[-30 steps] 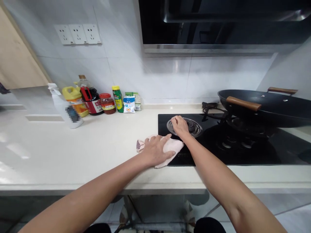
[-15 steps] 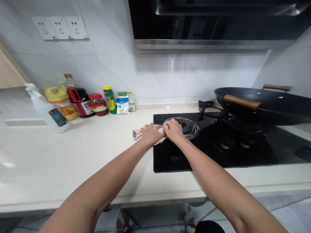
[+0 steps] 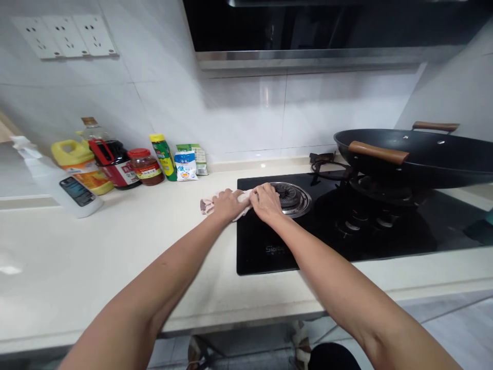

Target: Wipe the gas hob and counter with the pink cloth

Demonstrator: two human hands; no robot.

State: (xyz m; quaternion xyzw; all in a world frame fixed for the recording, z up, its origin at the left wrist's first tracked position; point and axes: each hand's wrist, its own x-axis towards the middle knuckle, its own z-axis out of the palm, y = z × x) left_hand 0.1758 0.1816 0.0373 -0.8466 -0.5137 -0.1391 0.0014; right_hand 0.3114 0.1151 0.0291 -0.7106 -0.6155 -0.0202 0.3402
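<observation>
Both arms are stretched out pretty far, converging at the left edge of the black glass cooktop [image 3: 346,241]. The left hand [image 3: 227,204] sits palm down on a pale pink cloth [image 3: 207,205], fingers curled together and bunching the cloth under them, wrist low to the white surface [image 3: 115,246]. The cloth straddles the line where the surface meets the cooktop, with one end poking out to the left of the hand.

The right hand [image 3: 265,201] is right next to it, basically touching, knuckles up, fingers bent down and closed onto the other end of the cloth just beside the round left burner [image 3: 290,194]. Can't tell how much cloth is actually under that hand.

On the right burner there's a big black wok [image 3: 423,154] with wooden handles. Back along the tiled wall: a white spray bottle [image 3: 61,182], a yellow oil jug [image 3: 82,167], a dark soy sauce bottle [image 3: 110,162], a red-lidded jar [image 3: 144,167], a green bottle with a yellow cap [image 3: 164,156], and a small blue and white packet [image 3: 185,166]. Range hood [image 3: 308,31] overhead.
</observation>
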